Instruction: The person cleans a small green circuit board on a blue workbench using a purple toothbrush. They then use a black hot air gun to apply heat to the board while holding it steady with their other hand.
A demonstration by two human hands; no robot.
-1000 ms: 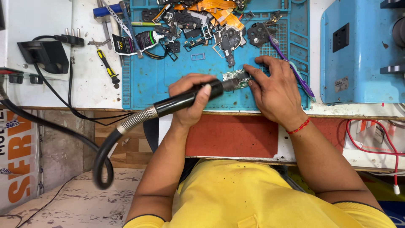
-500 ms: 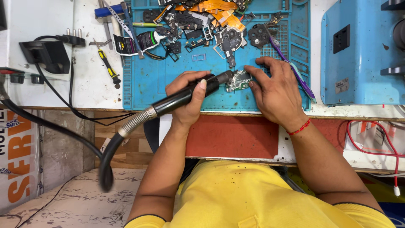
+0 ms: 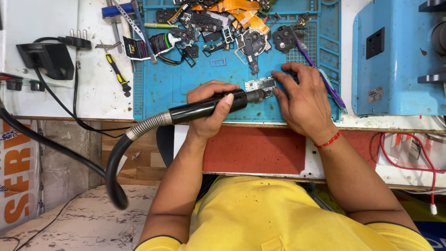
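Left hand (image 3: 209, 111) wrapped around black hot-air wand (image 3: 209, 106), metal nozzle tip touching lower edge of small green circuit board (image 3: 260, 84). Right hand (image 3: 304, 100) flat, fingers spread and open, fingertips pinning the board's right end against blue work mat (image 3: 162, 88) on white desk (image 3: 97, 93). Ribbed hose (image 3: 116, 158) trailing off desk edge. Heap of phone parts (image 3: 223, 23) along mat's far side. Purple toothbrush (image 3: 320, 69) just beside right hand.
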